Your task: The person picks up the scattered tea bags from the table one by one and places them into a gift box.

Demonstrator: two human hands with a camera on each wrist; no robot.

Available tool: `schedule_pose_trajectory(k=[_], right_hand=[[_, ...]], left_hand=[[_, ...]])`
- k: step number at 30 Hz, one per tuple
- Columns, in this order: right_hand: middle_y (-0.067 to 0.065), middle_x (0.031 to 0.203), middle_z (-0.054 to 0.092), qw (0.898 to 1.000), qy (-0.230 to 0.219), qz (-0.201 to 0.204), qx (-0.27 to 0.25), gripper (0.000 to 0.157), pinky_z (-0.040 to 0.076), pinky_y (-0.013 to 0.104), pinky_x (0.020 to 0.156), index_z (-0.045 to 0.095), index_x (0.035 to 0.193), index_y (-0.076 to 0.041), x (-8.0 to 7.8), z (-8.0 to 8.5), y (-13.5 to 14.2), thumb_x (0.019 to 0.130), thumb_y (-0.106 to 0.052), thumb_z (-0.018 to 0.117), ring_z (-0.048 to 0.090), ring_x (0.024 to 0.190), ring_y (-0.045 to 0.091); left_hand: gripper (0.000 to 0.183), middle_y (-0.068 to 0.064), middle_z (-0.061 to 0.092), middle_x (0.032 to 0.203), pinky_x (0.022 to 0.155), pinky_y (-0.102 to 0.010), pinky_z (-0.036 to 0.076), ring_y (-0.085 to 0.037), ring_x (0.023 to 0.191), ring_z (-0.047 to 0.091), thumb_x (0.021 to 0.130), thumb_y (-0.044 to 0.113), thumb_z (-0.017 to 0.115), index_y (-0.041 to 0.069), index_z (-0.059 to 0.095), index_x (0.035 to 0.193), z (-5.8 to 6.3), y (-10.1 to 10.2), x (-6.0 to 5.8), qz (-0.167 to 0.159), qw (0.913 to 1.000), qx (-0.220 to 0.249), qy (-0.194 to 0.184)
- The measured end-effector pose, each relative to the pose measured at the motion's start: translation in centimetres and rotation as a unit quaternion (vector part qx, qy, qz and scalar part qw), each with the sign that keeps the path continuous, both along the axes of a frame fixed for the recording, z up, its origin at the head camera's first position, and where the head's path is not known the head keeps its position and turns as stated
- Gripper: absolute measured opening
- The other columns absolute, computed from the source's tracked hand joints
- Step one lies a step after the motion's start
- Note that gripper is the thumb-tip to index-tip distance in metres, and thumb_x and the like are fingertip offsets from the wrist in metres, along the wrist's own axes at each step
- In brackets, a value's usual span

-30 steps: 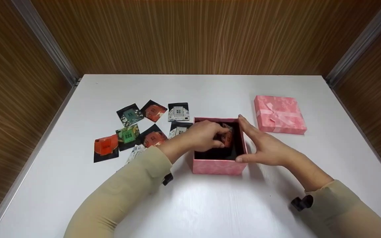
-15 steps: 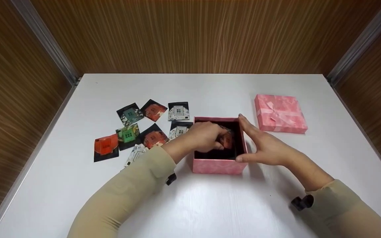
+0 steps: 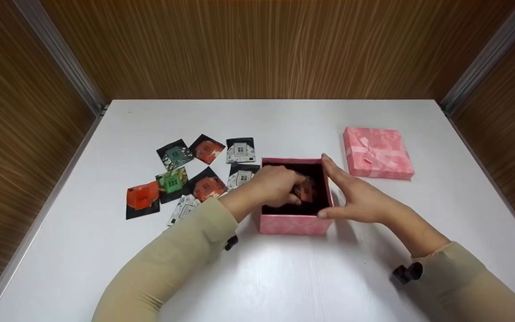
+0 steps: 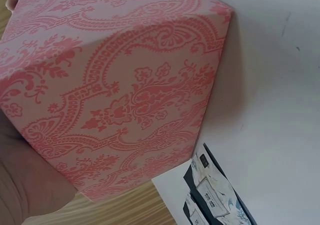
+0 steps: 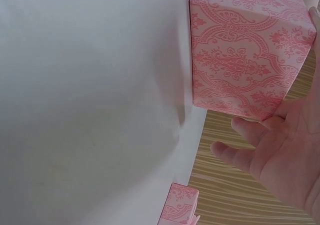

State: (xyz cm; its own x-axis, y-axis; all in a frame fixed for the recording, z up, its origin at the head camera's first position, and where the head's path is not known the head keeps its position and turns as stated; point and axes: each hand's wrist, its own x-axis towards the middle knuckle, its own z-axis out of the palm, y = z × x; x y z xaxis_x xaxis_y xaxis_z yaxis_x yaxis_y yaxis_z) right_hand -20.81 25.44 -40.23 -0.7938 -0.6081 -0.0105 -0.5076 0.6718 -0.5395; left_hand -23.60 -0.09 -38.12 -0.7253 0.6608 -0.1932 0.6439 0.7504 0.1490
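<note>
An uncovered pink patterned box (image 3: 297, 225) with a dark inside stands mid-table. Over its left rim reaches my left hand (image 3: 277, 184), fingers curled, holding a small dark sachet with an orange-red label (image 3: 306, 192) down in the box; the fingertips are partly hidden. My right hand (image 3: 361, 199) rests against the box's right side, thumb at the near rim and a finger at the far corner. In the right wrist view, that hand's fingers (image 5: 247, 131) look extended, several of them off the box (image 5: 235, 60).
Left of the box lie several square sachets: orange (image 3: 143, 199), green (image 3: 172, 183), red (image 3: 208, 185) and white (image 3: 241, 150), among others. The left forearm passes over the nearest ones. A pink lid with a bow (image 3: 378, 153) lies at the back right. Wood-grain panels (image 3: 257, 49) enclose the white table.
The left hand has lowered the orange-red sachet slightly deeper into the box, and the sachet lies flatter. The right hand and the box have stayed put.
</note>
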Motion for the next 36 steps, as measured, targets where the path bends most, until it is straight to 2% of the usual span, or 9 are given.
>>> schedule_pose_trajectory(k=[7, 11, 14, 17, 21, 25, 31, 34, 36], right_hand=[[0.004, 0.178, 0.003, 1.0, -0.003, -0.002, 0.002, 0.125, 0.029, 0.057, 0.123, -0.001, 0.172, -0.022, -0.2, -0.1, -0.2, 0.086, -0.063, 0.081, 0.022, 0.159, 0.03], [0.005, 0.178, 0.003, 1.0, -0.008, -0.004, 0.0, 0.125, 0.03, 0.058, 0.123, -0.001, 0.172, -0.023, -0.3, -0.2, -0.3, 0.087, -0.063, 0.081, 0.023, 0.159, 0.032], [0.005, 0.178, 0.003, 1.0, -0.011, -0.005, -0.002, 0.125, 0.03, 0.058, 0.123, -0.001, 0.172, -0.023, -0.3, -0.2, -0.3, 0.087, -0.063, 0.081, 0.024, 0.159, 0.033], [0.005, 0.178, 0.003, 1.0, -0.011, -0.005, -0.003, 0.125, 0.03, 0.058, 0.122, -0.001, 0.172, -0.023, -0.4, -0.2, -0.4, 0.087, -0.064, 0.081, 0.024, 0.158, 0.033], [0.005, 0.178, 0.003, 1.0, -0.009, -0.006, 0.0, 0.126, 0.031, 0.06, 0.122, -0.001, 0.172, -0.022, -0.5, -0.1, -0.3, 0.086, -0.065, 0.081, 0.024, 0.159, 0.034], [0.005, 0.178, 0.003, 1.0, -0.006, -0.006, 0.001, 0.127, 0.029, 0.059, 0.123, 0.0, 0.172, -0.019, -0.6, 0.2, -0.2, 0.085, -0.064, 0.081, 0.021, 0.16, 0.032], [0.005, 0.178, 0.003, 1.0, -0.003, -0.008, 0.0, 0.126, 0.027, 0.058, 0.124, 0.002, 0.172, -0.017, -0.2, 0.1, -0.2, 0.086, -0.064, 0.081, 0.018, 0.16, 0.031], [0.006, 0.178, 0.004, 1.0, -0.003, -0.012, -0.001, 0.126, 0.027, 0.059, 0.123, 0.003, 0.172, -0.017, 0.0, -0.1, -0.2, 0.086, -0.064, 0.081, 0.019, 0.16, 0.032], [0.006, 0.178, 0.004, 1.0, -0.003, -0.013, -0.002, 0.126, 0.027, 0.059, 0.124, 0.003, 0.172, -0.017, 0.0, -0.2, -0.3, 0.085, -0.065, 0.081, 0.018, 0.16, 0.032]], left_hand=[[0.036, -0.003, 0.074, 0.102, 0.092, -0.047, 0.057, -0.026, 0.102, 0.07, 0.099, 0.042, 0.076, 0.018, 0.074, 0.126, 0.0, -0.3, 0.0, 0.006, 0.9998, 0.02, -0.001], [0.044, -0.007, 0.077, 0.117, 0.097, -0.046, 0.056, -0.029, 0.111, 0.071, 0.1, 0.039, 0.075, 0.017, 0.071, 0.138, 0.1, -0.6, -0.1, 0.008, 0.9983, 0.057, -0.01], [0.054, -0.007, 0.072, 0.134, 0.105, -0.045, 0.052, -0.029, 0.123, 0.068, 0.101, 0.036, 0.075, 0.015, 0.064, 0.149, 0.5, -1.2, -0.1, 0.015, 0.9933, 0.112, -0.022], [0.05, -0.007, 0.074, 0.131, 0.106, -0.043, 0.051, -0.026, 0.12, 0.068, 0.102, 0.032, 0.074, 0.013, 0.065, 0.147, 1.2, -2.4, -0.1, 0.021, 0.9823, 0.184, -0.029], [0.048, -0.007, 0.076, 0.117, 0.103, -0.039, 0.052, -0.022, 0.11, 0.07, 0.103, 0.029, 0.073, 0.009, 0.065, 0.146, 2.5, -4.9, -0.2, 0.042, 0.9607, 0.274, -0.024], [0.051, -0.001, 0.076, 0.112, 0.102, -0.037, 0.051, -0.016, 0.11, 0.067, 0.104, 0.029, 0.072, 0.011, 0.061, 0.151, 4.0, -7.9, -0.4, 0.092, 0.937, 0.335, -0.041], [0.053, -0.001, 0.076, 0.118, 0.096, -0.039, 0.056, -0.019, 0.106, 0.071, 0.103, 0.028, 0.073, 0.013, 0.059, 0.152, 5.0, -13.7, -0.8, 0.169, 0.9045, 0.387, -0.06], [0.055, -0.004, 0.074, 0.126, 0.094, -0.04, 0.057, -0.022, 0.108, 0.071, 0.104, 0.029, 0.072, 0.014, 0.057, 0.154, 4.6, -17.1, -0.6, 0.212, 0.8943, 0.388, -0.067], [0.056, -0.007, 0.071, 0.132, 0.096, -0.044, 0.057, -0.025, 0.114, 0.068, 0.104, 0.029, 0.072, 0.015, 0.056, 0.156, 4.0, -19.6, -0.3, 0.239, 0.8915, 0.379, -0.069]])
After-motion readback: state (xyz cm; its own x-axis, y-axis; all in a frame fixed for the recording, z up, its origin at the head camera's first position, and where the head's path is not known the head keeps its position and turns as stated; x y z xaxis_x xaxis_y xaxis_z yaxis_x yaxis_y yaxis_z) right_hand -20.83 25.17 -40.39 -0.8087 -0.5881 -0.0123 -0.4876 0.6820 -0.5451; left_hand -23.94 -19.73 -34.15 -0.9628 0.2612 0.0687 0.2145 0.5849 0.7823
